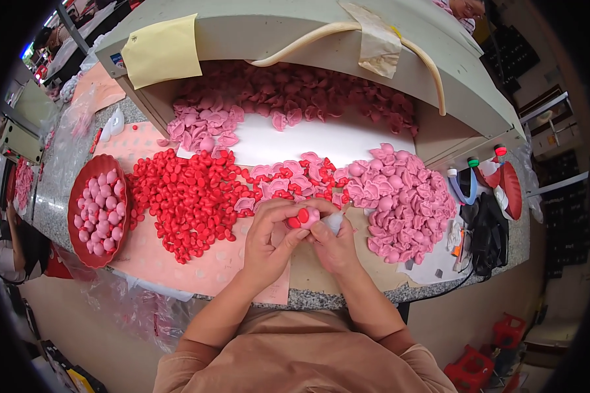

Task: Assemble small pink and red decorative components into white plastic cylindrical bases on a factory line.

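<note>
Close in front of my body, my left hand (269, 232) pinches a small pink rounded plastic piece (313, 216) with a glossy red oval part (299, 219) against it. My right hand (337, 247) is closed around a translucent whitish squeeze bottle (335, 221), its tip close to the pink piece; the fingers partly cover it. Just beyond both hands lie open pink shells (288, 178) mixed with red parts. A large heap of small red parts (190, 203) spreads to the left, and a heap of pink shells (406, 203) to the right.
A red dish (74, 216) of pink balls stands far left. Behind the heaps, a grey metal hood (439, 78) covers more pink shells (347, 98). On the right are a black bag (490, 236), a blue tape ring (464, 190) and small bottles with green (473, 162) and red caps (500, 150).
</note>
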The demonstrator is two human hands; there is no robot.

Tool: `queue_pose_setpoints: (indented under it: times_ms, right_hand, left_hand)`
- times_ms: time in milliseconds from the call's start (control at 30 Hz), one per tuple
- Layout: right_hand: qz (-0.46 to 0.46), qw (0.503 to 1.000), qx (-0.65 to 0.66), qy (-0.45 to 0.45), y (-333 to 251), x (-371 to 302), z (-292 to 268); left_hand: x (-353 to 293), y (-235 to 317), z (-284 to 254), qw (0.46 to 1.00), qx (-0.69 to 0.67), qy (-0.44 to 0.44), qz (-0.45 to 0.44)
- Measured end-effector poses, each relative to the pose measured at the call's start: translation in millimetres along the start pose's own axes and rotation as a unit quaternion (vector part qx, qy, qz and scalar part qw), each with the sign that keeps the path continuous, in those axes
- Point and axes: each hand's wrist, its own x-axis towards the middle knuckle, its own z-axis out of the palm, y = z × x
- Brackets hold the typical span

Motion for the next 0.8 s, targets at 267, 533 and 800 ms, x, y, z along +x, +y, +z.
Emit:
queue_pose_setpoints:
  times_ms: [267,533,800]
  right_hand:
    - [0.103,0.975,0.194,-0.046,5,0,2]
    - [0.160,0.961,0.226,0.003,10,-2,8]
    - [0.108,0.976,0.189,-0.007,4,-1,6]
  left_hand:
    - [-4,9,0,0.997,0.070,0.013,-0.040]
    - [2,17,1,0.989,0.142,0.044,0.015]
    - [1,11,-5,0.992,0.122,0.020,0.018]
